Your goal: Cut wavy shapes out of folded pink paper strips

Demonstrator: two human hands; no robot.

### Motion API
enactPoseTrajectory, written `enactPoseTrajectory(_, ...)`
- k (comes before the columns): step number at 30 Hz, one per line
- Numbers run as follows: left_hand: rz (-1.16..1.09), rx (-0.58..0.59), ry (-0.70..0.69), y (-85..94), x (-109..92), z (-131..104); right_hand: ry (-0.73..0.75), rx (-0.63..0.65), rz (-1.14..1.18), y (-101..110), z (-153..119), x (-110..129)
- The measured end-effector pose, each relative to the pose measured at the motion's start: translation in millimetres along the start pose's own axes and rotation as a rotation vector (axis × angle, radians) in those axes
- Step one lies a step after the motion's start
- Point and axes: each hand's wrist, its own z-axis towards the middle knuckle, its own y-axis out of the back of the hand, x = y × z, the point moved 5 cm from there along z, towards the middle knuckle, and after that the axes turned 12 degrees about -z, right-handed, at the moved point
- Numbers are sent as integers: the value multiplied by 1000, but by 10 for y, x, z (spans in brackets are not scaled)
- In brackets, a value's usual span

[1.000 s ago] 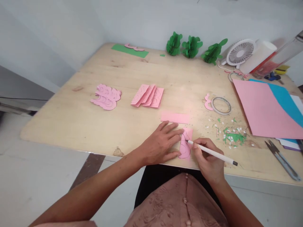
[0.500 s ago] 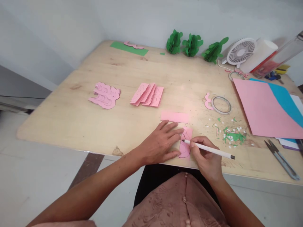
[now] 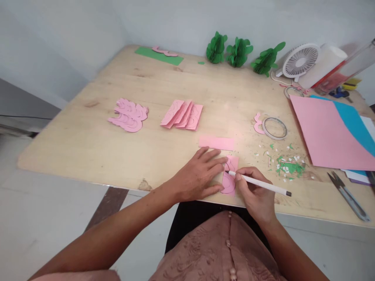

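Note:
At the table's front edge lies a small pink paper strip [image 3: 229,186] with curved outlines drawn on it. My left hand [image 3: 200,173] rests flat with its fingers spread, the fingertips on the strip's left side. A white pen [image 3: 263,184] with a dark end is pinched in my right hand [image 3: 258,197], its tip touching the strip near the middle. Just beyond my left fingers is a blank pink strip [image 3: 216,143]. Folded pink papers with drawn outlines [image 3: 183,115] sit farther back, and scalloped pink cutouts [image 3: 129,115] are stacked to their left.
On the right are thread snips [image 3: 348,197], paper scraps [image 3: 290,168], a tape roll [image 3: 274,128], a curvy pink cutout [image 3: 258,124] and large coloured sheets [image 3: 331,132]. Green paper trees [image 3: 216,48] and a white fan [image 3: 301,61] stand along the wall. A green strip [image 3: 158,56] lies at back left.
The pen tip has shifted very slightly on the strip. My left hand stays in place, and the whole view has tilted a little.

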Motion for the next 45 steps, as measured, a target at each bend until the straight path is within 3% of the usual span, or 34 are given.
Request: enactPoseTrajectory(45,-5,0,14,-1,10,7,8,-5,-16,-11,-16,13)
